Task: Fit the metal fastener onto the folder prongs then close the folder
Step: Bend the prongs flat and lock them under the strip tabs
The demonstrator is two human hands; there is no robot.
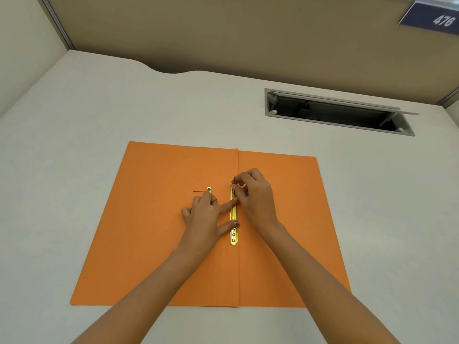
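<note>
An orange folder point(154, 232) lies open flat on the desk. A gold metal fastener bar point(233, 227) lies along its spine fold. My left hand point(206, 217) rests on the left flap, its index finger and thumb pressing the bar. At the bar's far end my right hand point(255, 194) pinches a thin upright prong point(234, 181). Left of the bar a small gold slider piece point(209, 189) lies on the flap, with a thin dark line beside it.
The white desk point(74, 145) surrounds the folder. A rectangular cable hatch point(335, 112) stands open at the back right. Beige partition walls point(223, 33) close the back and left, and a sign reading 476 point(434, 18) hangs at the top right.
</note>
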